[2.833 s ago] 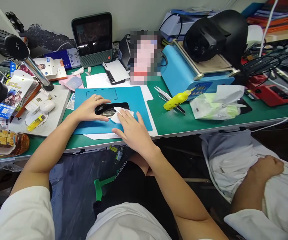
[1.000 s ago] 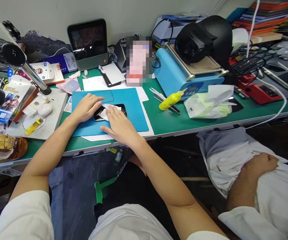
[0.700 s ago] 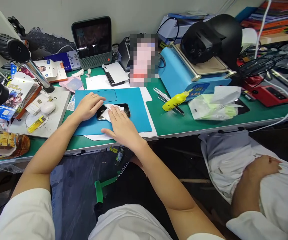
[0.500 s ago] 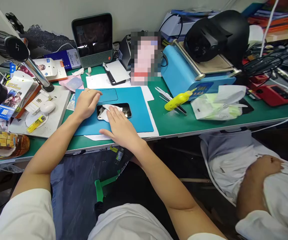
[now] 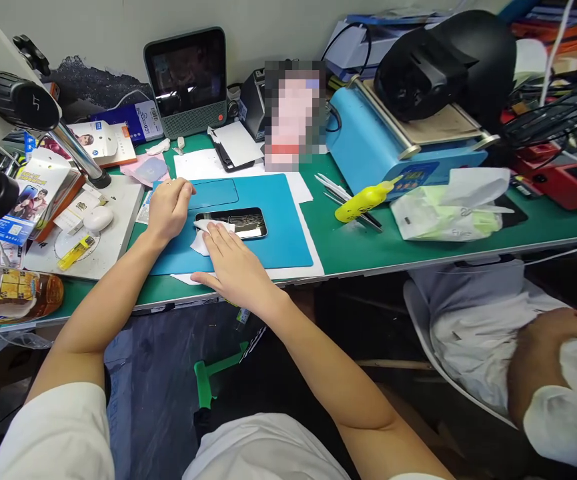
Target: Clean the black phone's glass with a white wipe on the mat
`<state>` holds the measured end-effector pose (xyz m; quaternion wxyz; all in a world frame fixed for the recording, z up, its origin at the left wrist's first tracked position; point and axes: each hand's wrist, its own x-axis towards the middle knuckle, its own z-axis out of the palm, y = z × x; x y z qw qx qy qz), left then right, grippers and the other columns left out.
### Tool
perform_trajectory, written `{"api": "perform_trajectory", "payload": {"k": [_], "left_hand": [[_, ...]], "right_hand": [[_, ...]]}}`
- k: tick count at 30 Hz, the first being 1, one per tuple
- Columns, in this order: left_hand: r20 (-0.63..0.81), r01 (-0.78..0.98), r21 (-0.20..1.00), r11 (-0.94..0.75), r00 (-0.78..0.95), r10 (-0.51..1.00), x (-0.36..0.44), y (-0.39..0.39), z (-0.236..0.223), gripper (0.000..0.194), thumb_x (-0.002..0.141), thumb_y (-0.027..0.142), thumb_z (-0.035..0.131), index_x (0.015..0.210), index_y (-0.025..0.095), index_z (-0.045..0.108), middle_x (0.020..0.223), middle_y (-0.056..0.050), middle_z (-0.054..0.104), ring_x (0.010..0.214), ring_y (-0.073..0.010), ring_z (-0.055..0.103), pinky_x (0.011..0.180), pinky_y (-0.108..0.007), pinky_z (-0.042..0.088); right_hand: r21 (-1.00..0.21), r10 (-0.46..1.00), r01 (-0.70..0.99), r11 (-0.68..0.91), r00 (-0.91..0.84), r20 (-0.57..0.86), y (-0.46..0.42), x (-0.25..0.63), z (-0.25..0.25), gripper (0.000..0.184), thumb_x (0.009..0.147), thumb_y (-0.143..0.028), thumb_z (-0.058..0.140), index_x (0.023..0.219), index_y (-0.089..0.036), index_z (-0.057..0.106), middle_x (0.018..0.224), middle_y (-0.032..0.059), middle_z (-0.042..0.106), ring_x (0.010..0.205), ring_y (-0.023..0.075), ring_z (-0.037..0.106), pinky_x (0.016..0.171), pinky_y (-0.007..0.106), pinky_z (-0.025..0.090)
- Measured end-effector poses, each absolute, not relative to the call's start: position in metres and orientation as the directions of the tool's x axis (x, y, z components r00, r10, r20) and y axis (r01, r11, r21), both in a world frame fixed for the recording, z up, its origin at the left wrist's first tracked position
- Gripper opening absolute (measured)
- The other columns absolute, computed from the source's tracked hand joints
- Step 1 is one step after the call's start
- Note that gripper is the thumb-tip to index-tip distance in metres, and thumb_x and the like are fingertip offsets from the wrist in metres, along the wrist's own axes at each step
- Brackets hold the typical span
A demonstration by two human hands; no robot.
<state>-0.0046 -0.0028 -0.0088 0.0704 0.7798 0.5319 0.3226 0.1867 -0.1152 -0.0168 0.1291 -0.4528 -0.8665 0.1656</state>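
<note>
On the blue mat (image 5: pixel 288 233) a black phone (image 5: pixel 251 223) lies face up, with bright streaks and reflections on its glass. My right hand (image 5: pixel 241 270) presses a white tissue (image 5: pixel 199 245) with its fingertips at the phone's left end. The fingers are stretched and the thumb sticks out to the left. To the left of the phone, my left hand (image 5: pixel 168 208) is curled over the mat; what its fingers hold, if anything, is hidden. Behind the phone, a thin black-outlined rectangular panel (image 5: pixel 221 192) lies flat on the mat.
Right of the mat are tweezers (image 5: pixel 335 187), a yellow bottle (image 5: pixel 363 202), a tissue pack (image 5: pixel 443 217) and a blue machine (image 5: pixel 383 137). At left stand a drink bottle (image 5: pixel 13 290) and a metal-stemmed stand (image 5: pixel 81 150). Another person's arm (image 5: pixel 533 353) is at right.
My right hand has slid the tissue left and toward me, baring more of the phone's glass. My left hand has drawn slightly back and curled tighter. The view has shifted slightly.
</note>
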Motion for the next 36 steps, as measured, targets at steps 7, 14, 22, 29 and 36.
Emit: {"api": "perform_trajectory", "payload": {"k": [7,14,22,29,36], "left_hand": [[0.452,0.796,0.449,-0.406,0.189,0.872,-0.008,0.0,-0.007,0.041,0.108,0.039,0.032,0.079,0.025,0.056,0.083,-0.006,0.069,0.086,-0.0241,0.063,0.085,-0.04,0.047],[0.427,0.776,0.455,-0.438,0.241,0.871,-0.005,-0.002,-0.004,0.038,0.105,0.039,0.034,0.078,0.025,0.057,0.083,-0.006,0.071,0.085,-0.0244,0.064,0.086,-0.041,0.048],[0.413,0.756,0.462,-0.463,0.279,0.867,-0.006,-0.001,-0.001,0.04,0.106,0.042,0.035,0.082,0.025,0.061,0.079,-0.006,0.068,0.084,-0.0237,0.065,0.085,-0.039,0.05],[0.406,0.741,0.475,-0.474,0.294,0.865,-0.006,0.001,-0.002,0.038,0.104,0.041,0.037,0.084,0.025,0.065,0.077,-0.004,0.067,0.079,-0.0231,0.063,0.081,-0.039,0.049],[0.397,0.74,0.468,-0.483,0.312,0.863,-0.006,0.004,-0.001,0.038,0.104,0.041,0.039,0.084,0.024,0.066,0.077,-0.005,0.068,0.077,-0.0225,0.063,0.079,-0.039,0.049]], "right_hand": [[-0.367,0.837,0.77,0.523,-0.544,0.051,-0.087,0.17,-0.01,0.094,0.106,-0.066,0.051,0.164,0.006,0.038,0.176,0.0279,0.029,0.168,0.0366,0.024,0.138,0.052,0.022],[-0.374,0.82,0.74,0.559,-0.559,0.121,-0.117,0.182,-0.02,0.092,0.105,-0.067,0.05,0.164,0.004,0.04,0.175,0.028,0.031,0.167,0.0356,0.026,0.137,0.054,0.025],[-0.374,0.843,0.766,0.523,-0.529,0.096,-0.081,0.177,-0.014,0.085,0.108,-0.061,0.049,0.164,0.002,0.042,0.176,0.0261,0.032,0.167,0.0359,0.027,0.137,0.052,0.024],[-0.347,0.838,0.77,0.536,-0.536,0.105,-0.105,0.193,-0.014,0.09,0.106,-0.064,0.052,0.163,0.005,0.041,0.175,0.0273,0.031,0.167,0.0353,0.028,0.137,0.05,0.025],[-0.322,0.854,0.798,0.51,-0.515,0.074,-0.076,0.177,-0.005,0.09,0.106,-0.064,0.052,0.163,0.005,0.041,0.175,0.0261,0.033,0.166,0.0349,0.029,0.138,0.047,0.023]]}}
